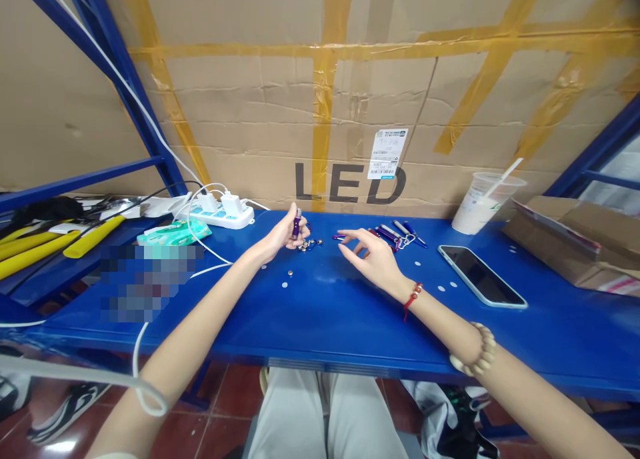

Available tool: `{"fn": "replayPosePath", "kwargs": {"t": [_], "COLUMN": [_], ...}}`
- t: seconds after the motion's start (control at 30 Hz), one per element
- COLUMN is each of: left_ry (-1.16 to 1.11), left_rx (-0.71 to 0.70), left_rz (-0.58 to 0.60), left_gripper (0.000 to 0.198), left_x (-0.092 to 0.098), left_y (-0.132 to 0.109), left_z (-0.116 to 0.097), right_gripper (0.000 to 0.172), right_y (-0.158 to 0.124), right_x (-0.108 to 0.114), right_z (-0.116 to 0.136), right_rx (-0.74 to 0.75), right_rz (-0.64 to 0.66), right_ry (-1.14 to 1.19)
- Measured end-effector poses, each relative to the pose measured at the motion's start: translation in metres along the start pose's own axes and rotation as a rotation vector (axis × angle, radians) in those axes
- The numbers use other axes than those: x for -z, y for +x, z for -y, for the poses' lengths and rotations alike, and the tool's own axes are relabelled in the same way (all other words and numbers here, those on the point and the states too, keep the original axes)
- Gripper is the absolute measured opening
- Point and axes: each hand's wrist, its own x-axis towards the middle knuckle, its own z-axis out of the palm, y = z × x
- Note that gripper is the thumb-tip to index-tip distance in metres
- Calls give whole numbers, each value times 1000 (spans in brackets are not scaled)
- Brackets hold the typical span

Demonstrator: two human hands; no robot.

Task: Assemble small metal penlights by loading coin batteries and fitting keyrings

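My left hand [283, 235] is closed around a small purple keychain flashlight [297, 224], held upright above the blue table [320, 312]. Just below it lies a little heap of silver button cells [309, 244]. My right hand [371, 255] hovers over the table with its fingers spread and nothing in them, close to a small purple part [339, 237]. Behind that hand lies a bunch of purple and blue keychain flashlights [395, 233]. Loose button cells [289, 273] are scattered on the table in front of both hands.
A phone [481, 275] lies face up at the right, behind it a plastic cup with a straw [484, 203] and a cardboard box [575, 242]. A white power strip with chargers [223, 212] and cables sits at the left, beside yellow-handled tools [55, 244]. A cardboard wall [320, 92] stands behind.
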Motion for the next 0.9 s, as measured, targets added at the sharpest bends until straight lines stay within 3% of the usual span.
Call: {"fn": "replayPosePath", "kwargs": {"t": [0.17, 0.33, 0.5, 0.9], "left_ry": [-40, -150, -114, -120], "left_rx": [-104, -54, -40, -82], "left_rz": [-107, -145, -123, -183], "left_gripper": [56, 55, 54, 53], "left_x": [2, -15, -24, -23], "left_y": [-3, -1, -1, 3], "left_z": [-5, 5, 13, 19], "right_gripper": [35, 48, 49, 49], "right_y": [-4, -4, -3, -3], "right_x": [-7, -24, -32, -32], "right_z": [14, 26, 26, 30], "right_rx": [197, 320, 349, 401], "right_rz": [300, 520, 568, 554], "right_ry": [-85, -140, -149, -180]}}
